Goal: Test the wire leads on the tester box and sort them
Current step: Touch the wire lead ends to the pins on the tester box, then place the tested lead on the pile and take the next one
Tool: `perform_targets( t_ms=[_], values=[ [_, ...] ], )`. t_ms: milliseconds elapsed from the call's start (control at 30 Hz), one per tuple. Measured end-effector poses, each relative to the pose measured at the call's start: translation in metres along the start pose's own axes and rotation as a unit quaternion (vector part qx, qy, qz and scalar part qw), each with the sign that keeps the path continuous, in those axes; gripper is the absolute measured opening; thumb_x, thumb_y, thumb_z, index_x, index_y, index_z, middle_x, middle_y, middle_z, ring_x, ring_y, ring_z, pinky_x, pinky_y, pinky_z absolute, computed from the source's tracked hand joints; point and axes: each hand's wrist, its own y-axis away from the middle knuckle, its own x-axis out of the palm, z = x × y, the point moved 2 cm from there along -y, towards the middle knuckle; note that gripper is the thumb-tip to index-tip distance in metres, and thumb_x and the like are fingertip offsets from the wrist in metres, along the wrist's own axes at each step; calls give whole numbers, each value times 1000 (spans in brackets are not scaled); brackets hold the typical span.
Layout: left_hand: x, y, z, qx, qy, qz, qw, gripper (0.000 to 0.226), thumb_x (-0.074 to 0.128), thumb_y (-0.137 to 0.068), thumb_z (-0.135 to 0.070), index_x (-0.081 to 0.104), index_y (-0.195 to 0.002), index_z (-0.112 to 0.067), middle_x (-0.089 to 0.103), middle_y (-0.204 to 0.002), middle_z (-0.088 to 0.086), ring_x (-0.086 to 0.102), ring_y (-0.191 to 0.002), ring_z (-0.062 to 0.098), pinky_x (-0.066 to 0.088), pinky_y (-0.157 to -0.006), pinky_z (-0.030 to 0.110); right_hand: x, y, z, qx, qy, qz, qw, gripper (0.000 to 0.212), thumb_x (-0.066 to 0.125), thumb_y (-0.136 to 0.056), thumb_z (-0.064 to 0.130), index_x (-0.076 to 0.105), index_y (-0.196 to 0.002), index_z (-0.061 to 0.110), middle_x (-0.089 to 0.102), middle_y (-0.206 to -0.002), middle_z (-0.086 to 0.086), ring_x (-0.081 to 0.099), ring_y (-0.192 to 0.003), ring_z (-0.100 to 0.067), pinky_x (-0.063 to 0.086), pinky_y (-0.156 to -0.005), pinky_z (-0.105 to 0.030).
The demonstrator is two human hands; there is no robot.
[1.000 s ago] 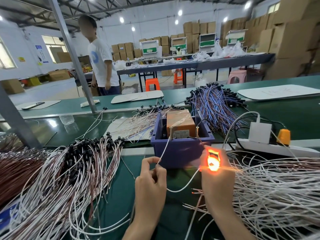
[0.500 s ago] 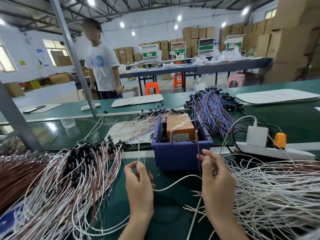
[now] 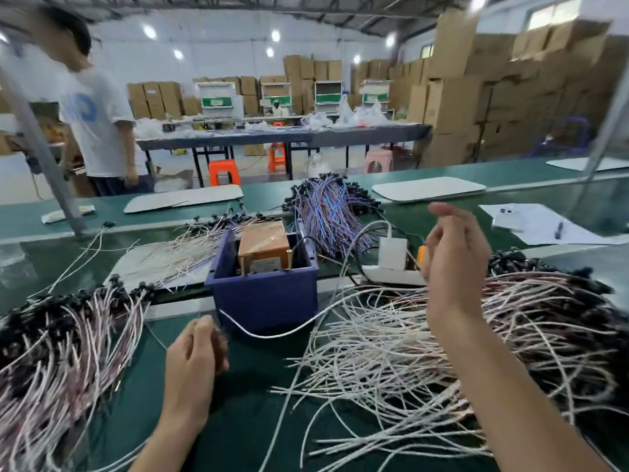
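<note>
Left hand [image 3: 195,362]: fingers curled together, pinching 1 end of a white wire [image 3: 269,334]. The wire sags across the front of the blue bin [image 3: 265,301] that holds the tester box [image 3: 263,247], then runs toward the right pile [image 3: 442,352]. Right hand [image 3: 456,264]: raised over that pile, fingers loose and apart, nothing visible in them. Judgement: the wire is light, limp and slightly springy. Pinch near an end, not mid-span. Neighbouring wires may snag.

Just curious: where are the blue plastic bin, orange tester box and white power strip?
Blue plastic bin [image 3: 265,298], head view, front wall.
Orange tester box [image 3: 263,238], head view, top.
White power strip [image 3: 389,276], head view, casing.
</note>
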Motion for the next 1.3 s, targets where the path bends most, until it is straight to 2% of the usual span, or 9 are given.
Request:
perform_targets(
  t_ms=[333, 400, 467, 533, 600, 733, 867, 1100, 1300],
  values=[
    [4, -11, 24, -11, -7, 5, 1000, 42, 51, -102, -30, 59, -65, -12, 57, -51, -5, 50, -51, 16, 47, -54, 30, -118, -136, 18, 92, 277, -41, 956, 26, 42, -99, 20, 67, -105, 16, 48, -46, 11, 37, -38, -6, 26, -33, -16],
    [3, -12, 27, -9, -21, 6, 1000, 43, 51, -101, -33, 63, -64, -15, 59, -51, -6, 51, -52, 14, 49, -57, 32, -132, -143, 17, 61, 404, -37, 912, 29, 45, -97, 26, 71, -105, 16, 65, -71, 2, 58, -64, -19, 47, -55, -27],
    [4, -13, 29, -15, -25, 6, 1000, 42, 52, -101, -34, 65, -64, -18, 60, -52, -6, 52, -55, 16, 50, -58, 33, -138, -144, 18, 3, 530, -40, 847, 30, 46, -98, 31, 71, -105, 17, 73, -98, -10, 63, -97, -35, 50, -88, -42],
    [4, -14, 31, -22, -25, 2, 999, 43, 52, -101, -33, 63, -65, -13, 61, -52, -5, 52, -58, 20, 50, -59, 34, -134, -135, 19, -82, 621, -41, 779, 29, 47, -100, 31, 70, -109, 17, 71, -110, -14, 57, -110, -39, 43, -97, -46],
    [5, -14, 30, -23, -32, 0, 999, 40, 52, -102, -31, 62, -68, -10, 62, -51, -6, 52, -58, 21, 51, -59, 34, -119, -121, 22, -162, 638, -46, 751, 28, 47, -100, 26, 71, -110, 13, 69, -113, -16, 55, -110, -38, 39, -96, -45],
    [11, -8, 20, -16, -45, 3, 999, 41, 49, -103, -28, 61, -70, -7, 61, -51, -10, 53, -50, 12, 50, -42, 22, -68, -76, 20, -272, 534, -11, 800, 23, 48, -100, 20, 69, -107, 15, 70, -109, -7, 57, -103, -27, 42, -94, -43],
    [18, 2, 7, -18, -47, 24, 998, 42, 47, -104, -25, 57, -66, -8, 56, -50, -7, 48, -43, 3, 45, -52, 32, -2, 3, -4, -294, 414, 104, 855, 19, 49, -99, 21, 66, -107, 19, 66, -99, 8, 52, -92, -9, 30, -85, -23],
    [14, 5, -4, -39, 2, 3, 999, 41, 45, -105, -21, 54, -66, -10, 52, -51, -4, 45, -45, 11, 40, -42, 21, 87, 117, -75, -216, 356, 300, 858, 17, 54, -97, 18, 66, -105, 26, 70, -83, 9, 62, -71, -11, 49, -62, -30],
    [9, 1, -4, -53, 21, -29, 998, 36, 43, -104, -17, 58, -71, -10, 52, -57, -2, 46, -50, 11, 41, -44, 22, 100, 135, -131, -19, 369, 374, 851, 17, 50, -101, 26, 65, -102, 33, 72, -83, 6, 66, -74, -16, 52, -72, -37]
  ],
)
